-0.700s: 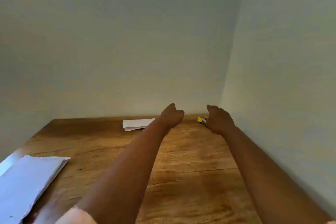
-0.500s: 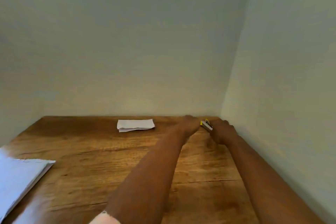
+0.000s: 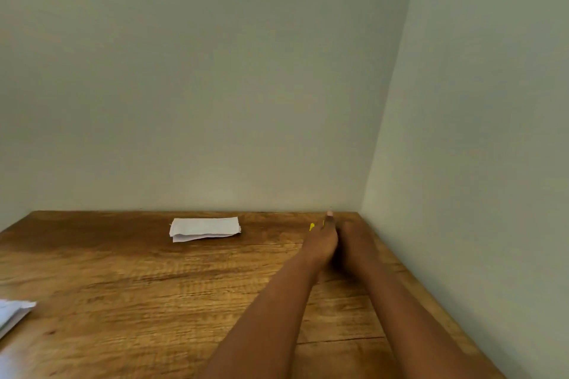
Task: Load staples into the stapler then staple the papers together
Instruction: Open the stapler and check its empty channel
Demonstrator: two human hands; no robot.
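Note:
Both my hands meet at the table's far right corner. My left hand (image 3: 321, 240) lies over a small yellow stapler (image 3: 312, 226), of which only a yellow tip and a sliver show past the fingers. My right hand (image 3: 354, 243) presses against the left one from the right, closed around the same stapler, and its fingers are mostly hidden. A folded white paper (image 3: 204, 228) lies near the back wall, to the left of my hands and apart from them. No staples can be made out.
The wooden table (image 3: 154, 286) meets pale walls at the back and on the right. A stack of white paper (image 3: 12, 312) pokes in at the left edge.
My left hand has swung right from beside the folded paper and joined my right hand on the stapler. The view has shifted right, so the left paper stack has nearly left the frame.

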